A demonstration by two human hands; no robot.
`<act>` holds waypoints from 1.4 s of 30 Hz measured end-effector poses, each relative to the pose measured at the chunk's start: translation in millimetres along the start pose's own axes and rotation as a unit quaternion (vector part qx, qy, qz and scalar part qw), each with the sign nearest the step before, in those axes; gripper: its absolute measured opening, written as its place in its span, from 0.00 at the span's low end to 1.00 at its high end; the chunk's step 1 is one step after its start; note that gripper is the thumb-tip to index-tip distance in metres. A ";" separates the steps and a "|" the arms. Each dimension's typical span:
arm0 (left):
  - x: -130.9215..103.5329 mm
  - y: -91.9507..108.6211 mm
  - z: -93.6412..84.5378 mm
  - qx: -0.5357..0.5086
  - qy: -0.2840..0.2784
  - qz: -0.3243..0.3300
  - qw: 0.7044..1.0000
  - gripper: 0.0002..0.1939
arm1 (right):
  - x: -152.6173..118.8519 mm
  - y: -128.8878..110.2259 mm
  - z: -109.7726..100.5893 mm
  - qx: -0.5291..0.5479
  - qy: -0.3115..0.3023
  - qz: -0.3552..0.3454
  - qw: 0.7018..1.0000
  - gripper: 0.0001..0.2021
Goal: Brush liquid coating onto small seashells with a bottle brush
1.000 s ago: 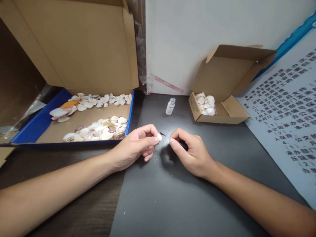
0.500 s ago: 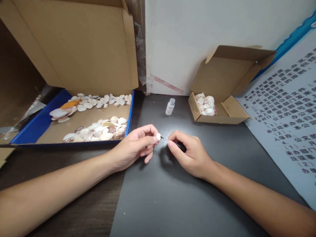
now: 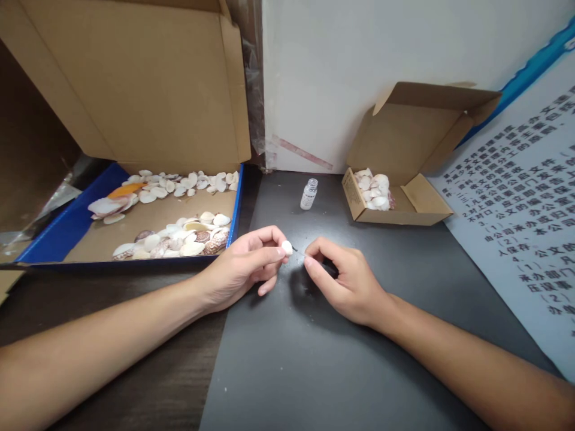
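My left hand (image 3: pixel 251 260) pinches a small white seashell (image 3: pixel 287 247) between thumb and index finger, its other fingers loosely curled. My right hand (image 3: pixel 344 275) is closed around a small brush (image 3: pixel 295 249). The brush's thin stem points left, and its dark tip is at the shell's right edge; whether they touch I cannot tell. Something black shows inside the right hand's curl, mostly hidden by the fingers. Beyond both hands, a small clear bottle (image 3: pixel 308 194) with a white label stands upright without a cap.
On the left, an open blue-edged cardboard box (image 3: pixel 135 209) holds several shells in two groups, with a large orange-and-white one. A smaller open carton (image 3: pixel 404 216) with white shells stands at the back right. A printed sheet (image 3: pixel 521 239) lies along the right, and a white panel (image 3: pixel 341 78) rises behind.
The shell in my left hand has turned slightly and shifted a little left. My right hand stays almost in place, with more of the brush stem showing.
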State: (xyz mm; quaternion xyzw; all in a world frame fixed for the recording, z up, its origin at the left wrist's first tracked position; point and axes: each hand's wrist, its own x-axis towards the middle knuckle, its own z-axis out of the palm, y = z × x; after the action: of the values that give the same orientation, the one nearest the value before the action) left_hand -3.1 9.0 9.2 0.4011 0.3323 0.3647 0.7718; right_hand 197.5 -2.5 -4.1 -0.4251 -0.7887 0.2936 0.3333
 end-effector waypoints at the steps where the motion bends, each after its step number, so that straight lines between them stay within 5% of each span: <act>1: 0.1 0.0 -0.2 -0.001 -0.002 0.000 1.000 0.09 | -0.2 -0.1 -0.2 0.009 0.006 -0.006 1.000 0.08; 17: 1.1 0.4 -1.8 -0.013 -0.003 -0.005 1.000 0.08 | 0.7 -0.1 0.7 0.009 -0.002 -0.036 0.999 0.08; 42: 0.5 -0.4 -3.9 -0.013 0.007 -0.015 1.000 0.07 | 2.6 1.9 -0.1 0.016 0.015 0.009 1.000 0.10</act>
State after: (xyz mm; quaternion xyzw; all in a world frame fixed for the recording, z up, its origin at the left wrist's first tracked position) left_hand -5.8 10.7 7.0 0.3828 0.3392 0.3601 0.7802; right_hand 197.3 0.7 -4.8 -0.4314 -0.7747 0.3027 0.3495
